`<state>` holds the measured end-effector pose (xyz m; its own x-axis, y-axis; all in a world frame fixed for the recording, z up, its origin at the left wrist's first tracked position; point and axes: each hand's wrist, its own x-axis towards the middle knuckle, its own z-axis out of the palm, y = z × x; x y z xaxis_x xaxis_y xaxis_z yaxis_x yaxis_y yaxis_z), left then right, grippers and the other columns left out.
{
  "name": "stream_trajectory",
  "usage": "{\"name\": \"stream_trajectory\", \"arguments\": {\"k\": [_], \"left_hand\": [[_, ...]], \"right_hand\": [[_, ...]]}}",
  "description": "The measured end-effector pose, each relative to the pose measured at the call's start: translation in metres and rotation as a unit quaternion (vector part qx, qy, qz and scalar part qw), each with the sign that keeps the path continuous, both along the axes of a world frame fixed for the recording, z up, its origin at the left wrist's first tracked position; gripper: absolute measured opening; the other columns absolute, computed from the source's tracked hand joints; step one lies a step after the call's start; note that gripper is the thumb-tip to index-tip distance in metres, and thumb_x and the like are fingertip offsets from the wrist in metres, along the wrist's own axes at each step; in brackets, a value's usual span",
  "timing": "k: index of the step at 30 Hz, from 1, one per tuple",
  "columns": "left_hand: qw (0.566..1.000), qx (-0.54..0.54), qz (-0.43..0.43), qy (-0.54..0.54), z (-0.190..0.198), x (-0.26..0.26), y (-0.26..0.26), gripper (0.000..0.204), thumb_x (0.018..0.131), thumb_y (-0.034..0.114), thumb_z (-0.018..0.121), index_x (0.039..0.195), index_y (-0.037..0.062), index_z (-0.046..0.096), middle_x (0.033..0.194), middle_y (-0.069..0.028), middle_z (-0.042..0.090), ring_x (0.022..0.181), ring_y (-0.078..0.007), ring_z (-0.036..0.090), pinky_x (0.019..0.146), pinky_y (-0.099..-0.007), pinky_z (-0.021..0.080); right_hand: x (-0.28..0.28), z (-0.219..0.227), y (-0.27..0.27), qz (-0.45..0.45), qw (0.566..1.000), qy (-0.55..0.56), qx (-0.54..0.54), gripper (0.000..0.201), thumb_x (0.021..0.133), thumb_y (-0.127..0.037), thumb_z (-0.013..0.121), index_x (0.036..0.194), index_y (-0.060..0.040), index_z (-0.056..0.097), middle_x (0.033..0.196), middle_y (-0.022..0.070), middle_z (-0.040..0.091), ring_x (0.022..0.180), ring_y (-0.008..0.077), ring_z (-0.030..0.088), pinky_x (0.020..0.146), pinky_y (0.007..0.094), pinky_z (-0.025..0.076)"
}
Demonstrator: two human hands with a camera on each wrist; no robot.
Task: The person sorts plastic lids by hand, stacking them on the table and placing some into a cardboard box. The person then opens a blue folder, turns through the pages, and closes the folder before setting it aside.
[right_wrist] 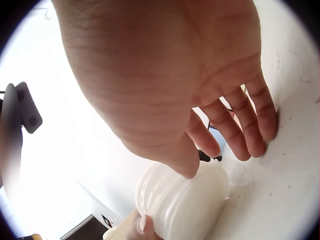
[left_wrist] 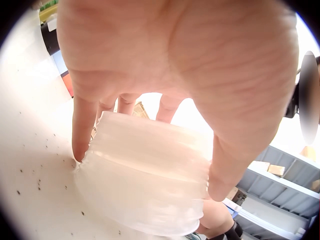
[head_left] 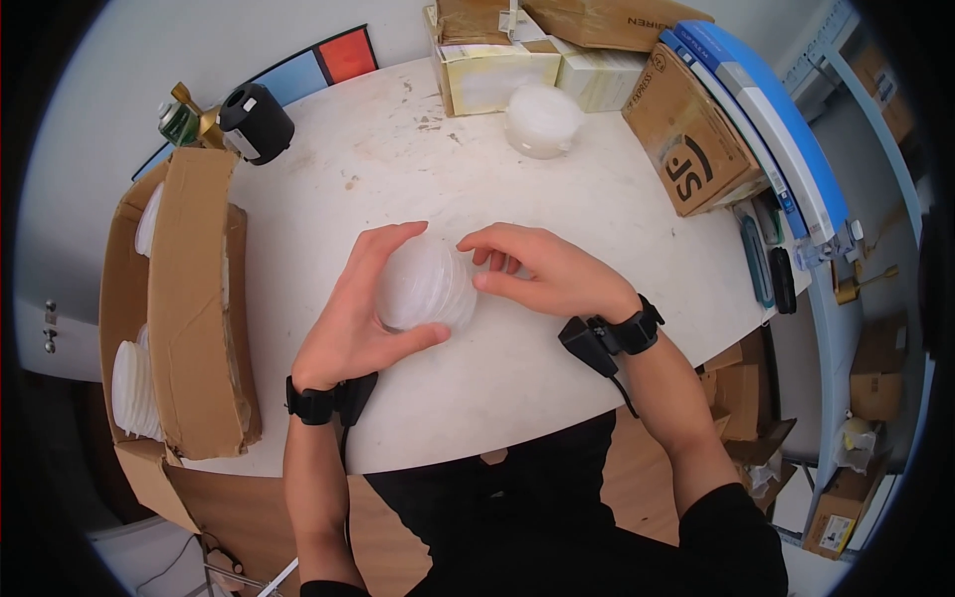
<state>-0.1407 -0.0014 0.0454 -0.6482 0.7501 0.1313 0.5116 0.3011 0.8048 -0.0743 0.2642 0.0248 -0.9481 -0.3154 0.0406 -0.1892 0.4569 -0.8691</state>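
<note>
A stack of translucent round plastic lids is between the two hands, low over the white table. The left hand grips it from the left, thumb on the near side and fingers on the far side. In the left wrist view the stack's ribbed edges show below the palm, between thumb and fingers. Just right of the stack, the right hand has loosely bent fingers and holds nothing. Its thumb and index tips are close to the stack's right side, and the right wrist view shows the thumb overlapping the lids.
A long cardboard box with more white round lids stands at left. At the back are a white round container, a black cylinder and cartons. A brown box and blue binders stand at right.
</note>
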Motion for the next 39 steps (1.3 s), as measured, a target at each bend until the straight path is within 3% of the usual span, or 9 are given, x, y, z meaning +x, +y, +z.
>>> {"name": "stream_trajectory", "arguments": {"k": [11,14,17,23,25,29,35,38,39], "left_hand": [[1.000,0.006,0.023,-0.001,0.008,0.002,0.003,0.093,0.070,0.022,0.090,0.151,0.0125,0.047,0.144,-0.0105,0.049,0.133,-0.0285,0.049,0.109,-0.0430,0.042],[0.999,0.007,-0.009,0.039,0.017,0.008,0.009,0.089,0.072,0.018,0.086,0.152,0.0125,0.046,0.144,-0.0197,0.045,0.131,-0.0388,0.049,0.111,-0.0471,0.044],[0.997,-0.061,-0.008,0.043,0.020,0.011,0.013,0.095,0.069,0.017,0.085,0.154,0.0137,0.044,0.147,-0.0168,0.044,0.139,-0.0359,0.044,0.116,-0.0456,0.040],[0.968,-0.212,-0.064,0.120,0.054,0.020,0.018,0.097,0.069,0.019,0.088,0.155,0.0172,0.044,0.161,-0.0215,0.034,0.148,-0.0433,0.036,0.118,-0.0510,0.039],[0.958,-0.182,-0.044,0.218,0.076,0.018,0.027,0.087,0.073,0.023,0.087,0.151,0.0151,0.049,0.160,-0.0205,0.039,0.146,-0.0431,0.039,0.116,-0.0508,0.041],[0.959,-0.117,-0.045,0.254,0.103,-0.002,0.086,0.066,0.084,0.027,0.080,0.144,0.0111,0.055,0.148,-0.0195,0.054,0.137,-0.0386,0.052,0.112,-0.0465,0.046],[0.938,-0.257,-0.037,0.228,0.063,-0.058,0.197,0.082,0.082,0.035,0.078,0.154,0.0124,0.045,0.153,-0.0249,0.047,0.138,-0.0439,0.048,0.110,-0.0501,0.047],[0.927,-0.266,0.040,0.261,0.010,-0.081,0.251,0.093,0.078,0.038,0.079,0.159,0.0175,0.039,0.160,-0.0311,0.035,0.144,-0.0519,0.040,0.115,-0.0620,0.040],[0.927,-0.250,0.070,0.271,-0.005,-0.083,0.261,0.092,0.077,0.037,0.079,0.159,0.0199,0.040,0.161,-0.0302,0.034,0.147,-0.0508,0.037,0.112,-0.0658,0.040]], "right_hand": [[0.001,0.004,-0.004,-0.011,0.998,0.008,0.055,0.046,0.094,-0.020,0.072,0.135,-0.0024,0.060,0.119,0.0148,0.064,0.112,0.0272,0.062,0.095,0.0386,0.053],[0.002,0.006,-0.004,-0.007,0.997,0.022,0.071,0.046,0.092,-0.017,0.072,0.134,-0.0028,0.060,0.117,0.0146,0.063,0.113,0.0278,0.061,0.096,0.0389,0.053],[0.003,0.002,-0.003,-0.010,0.997,0.047,0.063,0.042,0.093,-0.015,0.070,0.133,-0.0027,0.061,0.116,0.0154,0.064,0.110,0.0293,0.062,0.095,0.0395,0.053],[0.000,0.002,0.002,-0.096,0.994,0.037,0.025,0.034,0.096,-0.014,0.065,0.127,-0.0016,0.063,0.104,0.0158,0.067,0.099,0.0326,0.065,0.089,0.0416,0.053],[0.000,-0.003,0.001,-0.104,0.993,0.042,0.032,0.033,0.096,-0.017,0.064,0.124,-0.0011,0.064,0.102,0.0160,0.068,0.098,0.0330,0.066,0.087,0.0424,0.053],[-0.001,-0.006,0.001,-0.103,0.992,0.065,0.044,0.033,0.096,-0.021,0.064,0.123,-0.0008,0.065,0.101,0.0164,0.068,0.098,0.0332,0.067,0.087,0.0435,0.053],[-0.004,-0.011,0.002,-0.108,0.992,0.048,0.038,0.031,0.095,-0.022,0.065,0.118,-0.0011,0.067,0.101,0.0171,0.070,0.094,0.0359,0.066,0.085,0.0454,0.053],[-0.014,-0.020,0.007,-0.074,0.995,0.055,0.026,0.028,0.094,-0.015,0.066,0.116,0.0011,0.068,0.098,0.0198,0.072,0.091,0.0380,0.068,0.084,0.0471,0.054],[-0.011,-0.026,0.004,-0.068,0.990,0.105,-0.070,0.027,0.092,-0.006,0.064,0.117,0.0024,0.067,0.102,0.0222,0.074,0.098,0.0400,0.070,0.087,0.0461,0.055]]}}
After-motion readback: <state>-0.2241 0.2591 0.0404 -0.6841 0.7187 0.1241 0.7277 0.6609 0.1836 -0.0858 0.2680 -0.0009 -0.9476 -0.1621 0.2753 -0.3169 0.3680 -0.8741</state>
